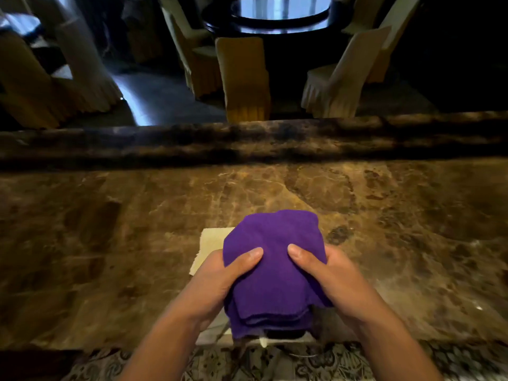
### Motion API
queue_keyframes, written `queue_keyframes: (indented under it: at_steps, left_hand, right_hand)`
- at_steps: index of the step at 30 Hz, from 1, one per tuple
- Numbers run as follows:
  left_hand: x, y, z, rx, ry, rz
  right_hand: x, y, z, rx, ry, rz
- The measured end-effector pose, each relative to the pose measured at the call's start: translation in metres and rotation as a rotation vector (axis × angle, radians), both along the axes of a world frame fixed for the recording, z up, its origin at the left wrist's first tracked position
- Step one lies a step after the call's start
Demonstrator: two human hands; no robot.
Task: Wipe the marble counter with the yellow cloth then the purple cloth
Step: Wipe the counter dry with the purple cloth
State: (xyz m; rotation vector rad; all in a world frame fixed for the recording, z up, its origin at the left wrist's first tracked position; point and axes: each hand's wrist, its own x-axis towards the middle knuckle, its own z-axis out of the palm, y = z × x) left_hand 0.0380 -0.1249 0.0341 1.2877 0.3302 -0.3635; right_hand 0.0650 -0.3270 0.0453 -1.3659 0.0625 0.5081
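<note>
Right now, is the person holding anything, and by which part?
Yes: the folded purple cloth. The left hand grips its left side and the right hand its right side, thumbs pressed on top.

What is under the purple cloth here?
Both hands, left and right, hold the folded purple cloth above the marble counter. A pale yellow cloth shows beneath its left side; how far that extends underneath is hidden.

Left hand [220, 273]: grips the purple cloth's [272, 259] left side, thumb on top.
Right hand [330, 276]: grips its right side, thumb on top.
Forearms: angled inward toward the cloth.
</note>
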Motion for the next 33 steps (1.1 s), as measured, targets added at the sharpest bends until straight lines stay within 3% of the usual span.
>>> queue_keyframes:
  at_steps: [8,13,17,22,33]
  left_hand:
    - [-0.073,0.134,-0.001,0.003,-0.016,0.273]
    - [-0.119,0.235,-0.001,0.014,-0.032,0.277]
    - [-0.141,0.298,0.008,0.012,-0.036,0.255]
    - [-0.150,0.342,0.013,0.002,-0.045,0.269]
    - [-0.111,0.382,-0.001,0.088,-0.020,0.223]
  right_hand:
    - [-0.045,0.140,0.005,-0.140,-0.043,0.201]
    - [-0.085,0.237,0.002,-0.194,-0.062,0.200]
    - [-0.108,0.295,0.002,-0.126,-0.003,0.182]
    - [-0.120,0.344,0.002,-0.059,0.106,0.247]
    - [-0.078,0.378,-0.007,-0.070,0.094,0.188]
